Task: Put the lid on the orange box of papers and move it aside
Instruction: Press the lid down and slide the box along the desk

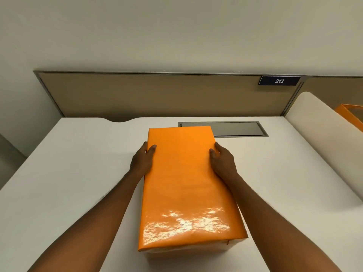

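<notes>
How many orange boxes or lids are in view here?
2: the orange lid at desk centre, over its box, held between both hands; a second orange box at the right edge, partly cut off.

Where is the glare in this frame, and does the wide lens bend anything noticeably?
Head view: overhead light breaks into a white, patchy glare across the near end of the orange lid, while its far end stays evenly lit; the desk edges and partition splay outward from wide-angle distortion; the 212 sign stays readable; both hands look sharp.
</notes>
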